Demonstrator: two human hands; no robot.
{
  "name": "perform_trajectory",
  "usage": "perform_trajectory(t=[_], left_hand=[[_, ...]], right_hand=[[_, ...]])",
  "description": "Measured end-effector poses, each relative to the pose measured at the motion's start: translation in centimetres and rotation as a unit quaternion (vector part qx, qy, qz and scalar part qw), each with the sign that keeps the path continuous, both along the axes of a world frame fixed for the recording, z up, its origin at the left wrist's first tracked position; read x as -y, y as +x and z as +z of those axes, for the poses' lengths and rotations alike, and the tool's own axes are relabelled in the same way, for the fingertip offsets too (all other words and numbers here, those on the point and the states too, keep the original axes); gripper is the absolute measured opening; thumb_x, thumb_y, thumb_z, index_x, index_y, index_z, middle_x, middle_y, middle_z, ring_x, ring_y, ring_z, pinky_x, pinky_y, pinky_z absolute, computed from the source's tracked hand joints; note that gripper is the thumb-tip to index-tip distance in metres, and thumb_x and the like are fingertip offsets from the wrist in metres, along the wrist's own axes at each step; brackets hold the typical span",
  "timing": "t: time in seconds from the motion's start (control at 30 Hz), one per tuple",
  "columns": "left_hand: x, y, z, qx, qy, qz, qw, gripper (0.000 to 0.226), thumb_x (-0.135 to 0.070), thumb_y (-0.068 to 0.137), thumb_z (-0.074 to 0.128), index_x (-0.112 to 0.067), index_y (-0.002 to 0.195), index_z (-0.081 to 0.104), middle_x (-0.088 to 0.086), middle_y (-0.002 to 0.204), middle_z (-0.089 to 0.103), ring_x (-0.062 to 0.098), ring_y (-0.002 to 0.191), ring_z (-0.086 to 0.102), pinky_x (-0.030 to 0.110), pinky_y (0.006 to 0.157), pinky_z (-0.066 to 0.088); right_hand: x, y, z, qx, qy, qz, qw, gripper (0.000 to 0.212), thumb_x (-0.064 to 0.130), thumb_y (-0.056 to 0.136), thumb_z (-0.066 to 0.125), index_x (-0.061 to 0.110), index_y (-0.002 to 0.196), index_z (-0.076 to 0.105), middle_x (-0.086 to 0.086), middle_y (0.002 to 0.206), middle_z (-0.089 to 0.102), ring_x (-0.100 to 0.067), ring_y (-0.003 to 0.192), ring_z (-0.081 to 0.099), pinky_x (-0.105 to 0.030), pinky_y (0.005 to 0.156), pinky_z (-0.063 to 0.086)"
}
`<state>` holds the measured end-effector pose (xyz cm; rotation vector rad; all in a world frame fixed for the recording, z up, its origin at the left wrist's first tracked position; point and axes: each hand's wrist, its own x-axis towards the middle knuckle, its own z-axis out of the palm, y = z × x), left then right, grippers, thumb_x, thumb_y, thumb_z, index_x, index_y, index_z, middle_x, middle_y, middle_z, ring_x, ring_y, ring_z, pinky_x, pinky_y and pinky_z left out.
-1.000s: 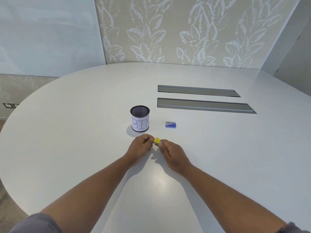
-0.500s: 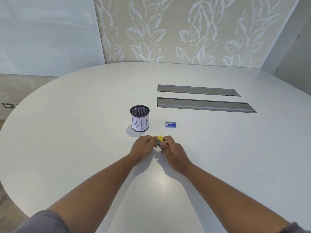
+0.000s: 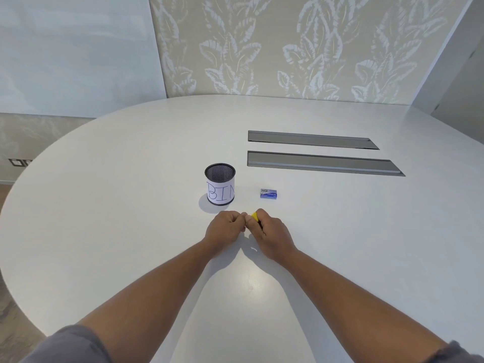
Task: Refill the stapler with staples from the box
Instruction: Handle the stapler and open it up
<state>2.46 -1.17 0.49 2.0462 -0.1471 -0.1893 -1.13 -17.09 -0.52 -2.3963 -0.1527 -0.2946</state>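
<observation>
A small yellow stapler is held between both hands just above the white table. My right hand wraps around it, so only its yellow tip shows. My left hand pinches at the stapler's left end with closed fingers. What sits between those fingertips is too small to tell. The little blue and white staple box lies on the table beyond my right hand, apart from both hands.
A black mesh cup with a paper label reading "BIN" stands just beyond my left hand. Two long grey recessed slots run across the table farther back on the right. A patterned wall stands behind the table's rounded far edge.
My hands have drawn closer together around the stapler, and less of its yellow body shows now. The box and the cup have not moved.
</observation>
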Motion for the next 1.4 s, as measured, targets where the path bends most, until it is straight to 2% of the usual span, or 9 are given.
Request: perform_trajectory(t=[0.13,0.23,0.5,0.6,0.9,1.03,1.13,1.27,1.4], left_hand=[[0.12,-0.13,-0.23,0.028,0.015,0.005,0.999,0.046,-0.041,0.097,0.051,-0.02,0.056,0.054,-0.012,0.049,0.05,0.008,0.047,0.04,0.027,0.056,0.035],[0.2,-0.17,-0.38,0.04,0.024,0.01,0.999,0.046,-0.041,0.098,0.05,-0.014,0.061,0.055,-0.01,0.052,0.05,0.011,0.051,0.042,0.028,0.057,0.036],[0.26,-0.35,-0.42,0.06,0.043,0.012,0.997,0.048,-0.041,0.1,0.05,-0.016,0.059,0.051,-0.01,0.05,0.048,0.013,0.053,0.043,0.031,0.057,0.036],[0.29,-0.4,-0.39,0.067,0.045,0.009,0.997,0.048,-0.04,0.1,0.049,-0.007,0.065,0.053,-0.003,0.055,0.05,0.015,0.055,0.043,0.032,0.058,0.037],[0.39,-0.26,-0.65,0.081,0.071,0.019,0.994,0.047,-0.04,0.099,0.05,-0.007,0.065,0.055,-0.002,0.055,0.051,0.015,0.054,0.044,0.031,0.056,0.036],[0.38,-0.28,-0.7,0.086,0.079,0.017,0.993,0.047,-0.038,0.099,0.049,-0.005,0.066,0.056,0.01,0.06,0.058,0.016,0.056,0.045,0.032,0.057,0.038],[0.4,-0.31,-0.66,0.088,0.082,0.017,0.993,0.047,-0.037,0.099,0.049,-0.006,0.065,0.055,0.004,0.058,0.055,0.016,0.056,0.045,0.031,0.057,0.038],[0.36,-0.26,-0.82,0.097,0.091,0.011,0.991,0.046,-0.036,0.1,0.047,-0.005,0.067,0.055,0.013,0.065,0.062,0.017,0.058,0.046,0.032,0.057,0.038],[0.38,-0.27,-0.96,0.107,0.109,0.008,0.988,0.046,-0.037,0.1,0.045,-0.008,0.066,0.053,0.01,0.066,0.063,0.018,0.058,0.048,0.032,0.057,0.039]], right_hand=[[-0.06,-0.24,-0.4,0.026,0.004,0.004,1.0,0.04,0.069,0.098,0.029,0.037,0.075,0.034,0.023,0.067,0.056,-0.012,0.056,0.048,-0.029,0.05,0.032],[-0.04,-0.23,-0.66,0.043,0.005,-0.006,0.999,0.04,0.066,0.1,0.031,0.034,0.076,0.034,0.011,0.061,0.051,-0.013,0.058,0.048,-0.032,0.051,0.036],[-0.23,-0.4,-0.5,0.079,0.003,-0.003,0.997,0.043,0.056,0.103,0.038,0.02,0.078,0.041,0.005,0.067,0.044,-0.017,0.064,0.045,-0.043,0.055,0.043],[-0.23,-0.5,-0.52,0.075,0.004,-0.008,0.997,0.041,0.055,0.103,0.04,0.023,0.077,0.039,0.007,0.065,0.043,-0.016,0.062,0.044,-0.042,0.055,0.043],[-0.2,-0.66,-0.49,0.064,0.014,-0.013,0.998,0.041,0.056,0.103,0.041,0.024,0.078,0.039,0.006,0.065,0.046,-0.016,0.062,0.046,-0.04,0.056,0.043],[-0.11,-0.66,-0.47,0.063,0.018,-0.01,0.998,0.041,0.056,0.103,0.041,0.025,0.077,0.038,0.006,0.064,0.045,-0.016,0.062,0.045,-0.037,0.055,0.041],[-0.06,-0.6,-0.43,0.065,0.022,-0.007,0.998,0.04,0.057,0.103,0.041,0.026,0.077,0.039,0.006,0.065,0.046,-0.015,0.063,0.045,-0.035,0.056,0.041],[0.05,-0.56,-0.49,0.065,0.026,-0.006,0.998,0.042,0.057,0.102,0.041,0.022,0.078,0.043,0.004,0.068,0.051,-0.016,0.066,0.048,-0.039,0.059,0.045],[0.01,-0.54,-0.56,0.068,0.028,-0.005,0.997,0.044,0.059,0.101,0.042,0.022,0.077,0.044,0.003,0.067,0.05,-0.017,0.065,0.048,-0.04,0.058,0.046]])
